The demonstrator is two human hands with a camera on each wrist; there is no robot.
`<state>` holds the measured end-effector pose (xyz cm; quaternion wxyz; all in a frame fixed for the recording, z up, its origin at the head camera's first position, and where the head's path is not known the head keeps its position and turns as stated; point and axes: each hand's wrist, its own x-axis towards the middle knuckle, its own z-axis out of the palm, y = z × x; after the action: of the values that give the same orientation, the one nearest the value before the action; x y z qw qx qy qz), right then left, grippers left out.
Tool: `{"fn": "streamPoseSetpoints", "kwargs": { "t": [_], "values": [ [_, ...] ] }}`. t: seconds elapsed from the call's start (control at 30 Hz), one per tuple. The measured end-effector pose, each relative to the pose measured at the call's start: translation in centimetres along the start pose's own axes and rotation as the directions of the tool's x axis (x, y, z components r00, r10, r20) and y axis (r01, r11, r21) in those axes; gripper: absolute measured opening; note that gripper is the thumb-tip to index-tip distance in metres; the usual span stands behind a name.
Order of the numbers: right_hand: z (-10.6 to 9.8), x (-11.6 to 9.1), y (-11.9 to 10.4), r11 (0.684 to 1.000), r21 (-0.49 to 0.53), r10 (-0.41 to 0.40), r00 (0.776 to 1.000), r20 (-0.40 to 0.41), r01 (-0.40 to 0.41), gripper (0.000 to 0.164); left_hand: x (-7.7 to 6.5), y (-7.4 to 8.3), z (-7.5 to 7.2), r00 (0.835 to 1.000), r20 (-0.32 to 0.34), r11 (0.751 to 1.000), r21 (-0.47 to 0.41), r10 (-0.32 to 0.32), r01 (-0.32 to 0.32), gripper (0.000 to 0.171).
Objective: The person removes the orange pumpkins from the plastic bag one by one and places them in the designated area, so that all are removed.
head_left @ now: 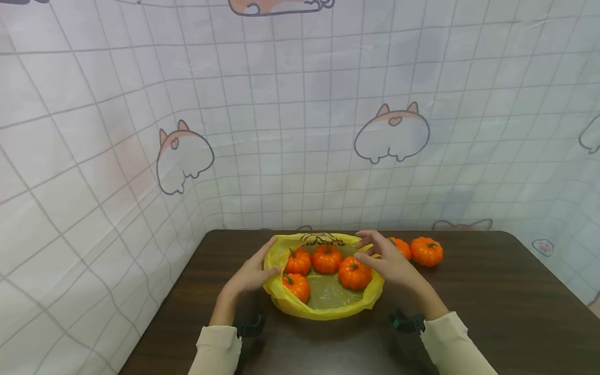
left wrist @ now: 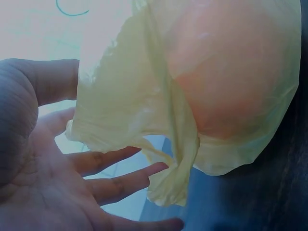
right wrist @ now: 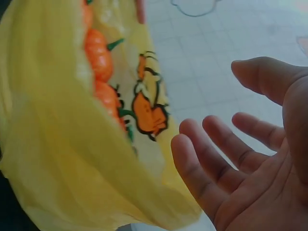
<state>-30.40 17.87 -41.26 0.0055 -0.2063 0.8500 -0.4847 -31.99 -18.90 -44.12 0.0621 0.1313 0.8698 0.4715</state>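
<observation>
A yellow plastic bag (head_left: pixel 323 312) sits on the dark table with its mouth spread wide. Inside lie several small orange pumpkins (head_left: pixel 354 273) with green stems. My left hand (head_left: pixel 253 271) holds the bag's left rim, thumb over the edge; in the left wrist view the thumb and index fingertips are hidden by the plastic, while the other fingers extend beside it. Near the right rim is my right hand (head_left: pixel 386 260), its fingers spread and nothing held. In the right wrist view that hand (right wrist: pixel 250 168) shows an uncovered palm, its fingertips close to the bag (right wrist: pixel 62 144).
Two more pumpkins (head_left: pixel 426 252) rest on the table right of the bag, one partly behind my right hand. The brown table (head_left: pixel 492 291) ends at a white gridded cloth (head_left: pixel 304 130) printed with cartoon animals, which hangs at the back and sides.
</observation>
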Motion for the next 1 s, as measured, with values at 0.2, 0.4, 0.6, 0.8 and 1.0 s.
{"fn": "streamPoseSetpoints", "kwargs": {
  "t": [0.2, 0.4, 0.6, 0.8, 1.0],
  "values": [
    [1.2, 0.1, 0.4, 0.998, -0.068, 0.014, 1.0, 0.0, -0.014, 0.057, -0.1, 0.0, 0.2, 0.999, 0.035, 1.0, -0.025, -0.007, 0.007, 0.087],
    [1.5, -0.1, 0.9, 0.989, -0.148, 0.023, 1.0, -0.021, -0.026, 0.059, 0.0, 0.0, 0.4, 0.999, 0.028, 1.0, -0.015, -0.027, 0.028, 0.091],
    [1.4, 0.1, 0.9, 0.976, -0.216, 0.003, 1.0, -0.021, -0.007, 0.059, 0.1, -0.1, 0.4, 1.0, 0.0, 1.0, 0.029, 0.001, -0.001, 0.092],
    [1.6, 0.2, 1.3, 0.963, -0.27, 0.024, 1.0, -0.009, -0.026, 0.061, 0.0, 0.1, 0.3, 1.0, 0.002, 0.992, 0.126, 0.004, -0.004, 0.089],
    [1.7, 0.3, 1.8, 0.959, -0.278, 0.055, 0.998, 0.018, -0.048, 0.065, -0.2, 0.2, 0.3, 1.0, 0.026, 0.994, 0.106, -0.001, -0.002, 0.09]
  ]
}}
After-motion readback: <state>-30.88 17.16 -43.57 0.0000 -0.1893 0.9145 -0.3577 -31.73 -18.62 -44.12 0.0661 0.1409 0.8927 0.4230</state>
